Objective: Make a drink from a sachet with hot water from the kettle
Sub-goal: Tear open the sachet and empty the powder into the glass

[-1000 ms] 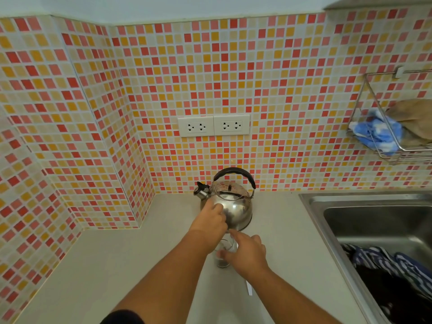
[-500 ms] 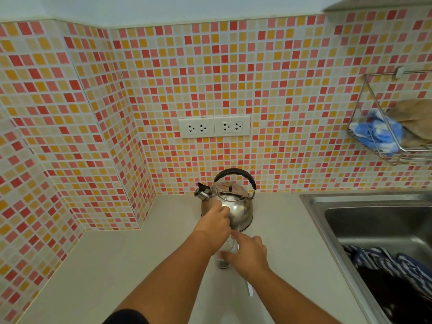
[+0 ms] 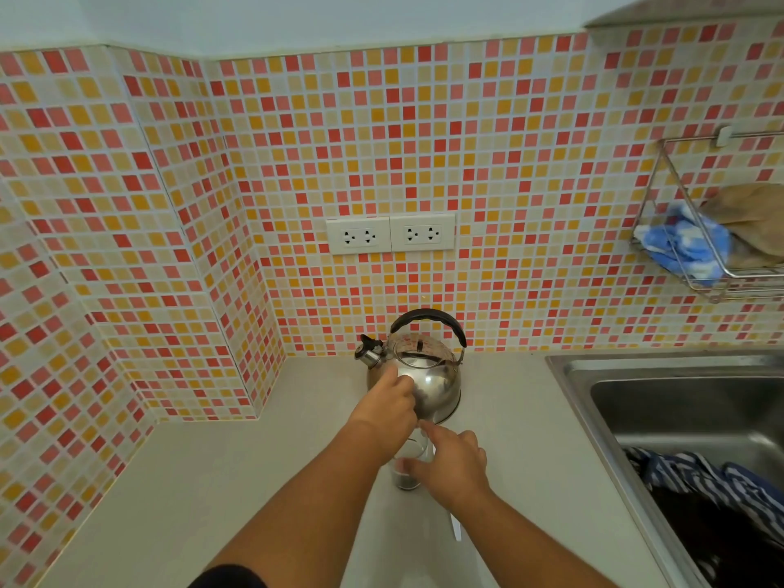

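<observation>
My left hand (image 3: 388, 403) is reaching forward with its fingertips against the front left side of the kettle (image 3: 428, 375); the fingers are bent but wrap nothing, so I record contact only, not a grasp. My right hand (image 3: 452, 464) is curled round the right side of the glass (image 3: 408, 464), thumb across its front, index finger stretched forward along the rim towards the kettle. I record this as a grasp on the glass.

The kettle stands upright on the counter (image 3: 237, 468), close to the tiled wall (image 3: 424, 142), black handle raised, spout (image 3: 368, 350) pointing left. The glass stands upright on the counter just in front of the kettle, apart from it. A dark layer sits in its bottom; what it is I cannot tell.

A thin pale object (image 3: 456, 529) lies on the counter under my right wrist, mostly hidden. I cannot identify it.

Sockets (image 3: 390, 234) are set in the wall above the kettle. The sink (image 3: 568, 367) lies to the right, with striped cloth (image 3: 700, 477) in it. A wire rack (image 3: 662, 171) on the wall holds a blue cloth (image 3: 683, 244).
</observation>
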